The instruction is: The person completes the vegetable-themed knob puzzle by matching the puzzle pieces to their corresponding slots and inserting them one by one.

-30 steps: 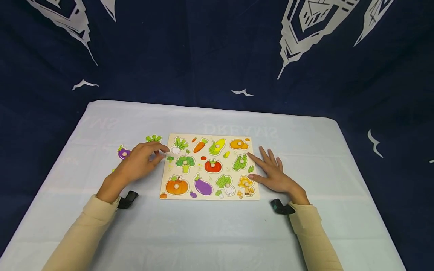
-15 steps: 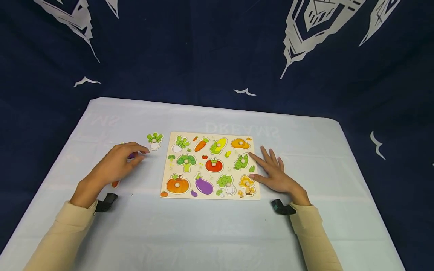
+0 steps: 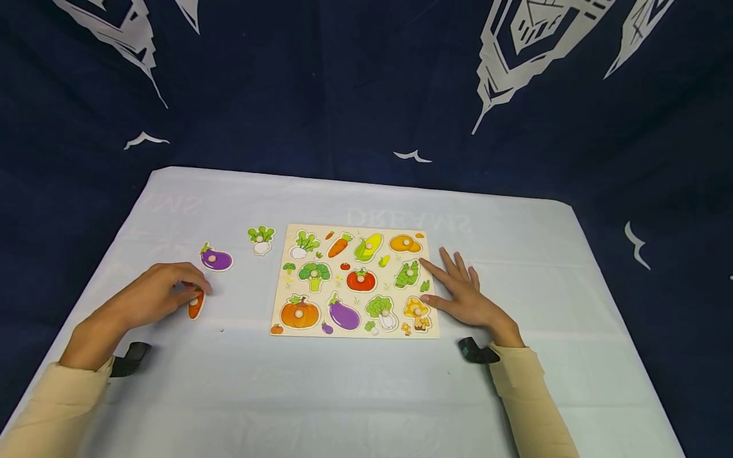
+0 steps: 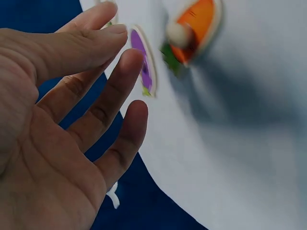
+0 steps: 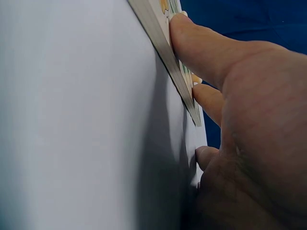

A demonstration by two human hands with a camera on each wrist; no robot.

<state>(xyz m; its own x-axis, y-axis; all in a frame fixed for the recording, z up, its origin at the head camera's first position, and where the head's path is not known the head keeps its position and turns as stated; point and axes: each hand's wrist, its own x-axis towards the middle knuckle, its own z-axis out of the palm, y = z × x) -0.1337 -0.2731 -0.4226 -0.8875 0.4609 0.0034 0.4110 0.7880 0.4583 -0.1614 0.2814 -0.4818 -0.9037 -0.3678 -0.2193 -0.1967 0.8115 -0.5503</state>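
Note:
My left hand [image 3: 154, 294] is at a carrot puzzle piece [image 3: 196, 306] on the table's left side. In the left wrist view its fingers are loosely bent, with a gap between them and the carrot's round knob [image 4: 179, 35]. Just beyond lie an eggplant piece [image 3: 216, 259] and a turnip piece [image 3: 261, 241]. My right hand [image 3: 466, 296] is spread at the right edge of the wooden vegetable puzzle board [image 3: 357, 333], thumb and fingertip resting on it. Knobbed pieces such as the tomato [image 3: 361, 280] and pumpkin [image 3: 299, 313] sit in the board; its carrot, eggplant and turnip pictures show no knobs.
A white cloth [image 3: 355, 394] covers the table, and a dark blue curtain [image 3: 321, 83] with white prints hangs behind it. Black wrist cameras [image 3: 130, 359] are strapped below both hands.
My left hand has moved from the board's left edge, back over the eggplant piece, to the carrot piece, uncovering the eggplant and turnip pieces. The right hand stays on the board.

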